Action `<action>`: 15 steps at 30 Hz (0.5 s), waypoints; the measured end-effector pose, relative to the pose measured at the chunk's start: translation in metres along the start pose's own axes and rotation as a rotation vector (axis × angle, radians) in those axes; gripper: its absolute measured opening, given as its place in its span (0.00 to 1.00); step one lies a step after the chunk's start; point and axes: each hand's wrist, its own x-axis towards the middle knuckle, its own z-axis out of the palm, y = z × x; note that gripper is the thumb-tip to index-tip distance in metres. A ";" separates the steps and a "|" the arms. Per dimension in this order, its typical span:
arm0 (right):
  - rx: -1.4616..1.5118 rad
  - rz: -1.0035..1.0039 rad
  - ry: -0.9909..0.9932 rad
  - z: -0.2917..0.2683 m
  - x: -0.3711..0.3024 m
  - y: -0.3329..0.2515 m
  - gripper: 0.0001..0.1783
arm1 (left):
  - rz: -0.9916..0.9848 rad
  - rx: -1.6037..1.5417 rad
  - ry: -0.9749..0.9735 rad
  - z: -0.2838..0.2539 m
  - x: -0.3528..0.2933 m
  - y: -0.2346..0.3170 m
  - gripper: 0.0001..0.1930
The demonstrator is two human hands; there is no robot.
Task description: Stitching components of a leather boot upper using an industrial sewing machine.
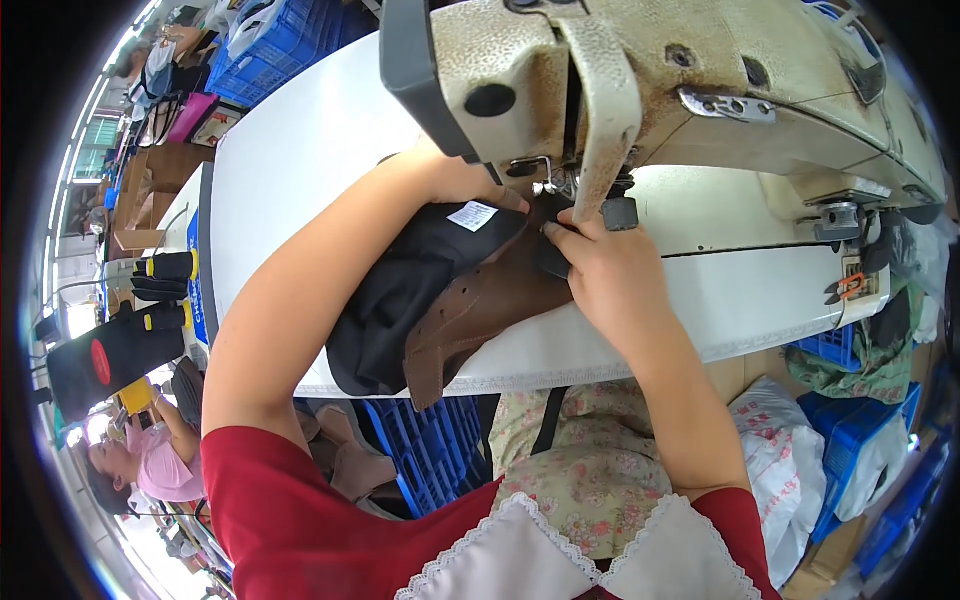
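Note:
A black fabric piece (385,305) with brown leather (465,318) lies on the white sewing table, bunched under the head of a sewing machine (620,110). A white label (472,215) shows on the black cloth, and small holes run along the leather, whose end hangs over the table's front edge. My left hand (475,188) reaches round the far side of the piece, its fingers closed on the fabric by the needle area; the machine head covers part of it. My right hand (610,265) is closed on the edge at the right of the presser foot (556,186), thumb pointing left.
Orange-handled snips (846,288) lie at the table's right end. Blue crates (425,450) stand below the table and at the far left. A white sack (775,450) rests at the lower right. Another person (160,460) sits at the left.

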 end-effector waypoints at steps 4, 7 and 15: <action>-0.011 -0.007 -0.010 0.000 0.000 0.001 0.21 | -0.071 0.058 -0.016 0.020 0.007 -0.019 0.35; -0.001 -0.016 0.005 0.001 0.001 0.000 0.20 | -0.119 -0.110 -0.026 0.032 0.007 -0.034 0.40; 0.083 0.025 0.070 0.006 0.008 0.008 0.17 | -0.332 -0.051 -0.037 0.037 0.014 -0.034 0.53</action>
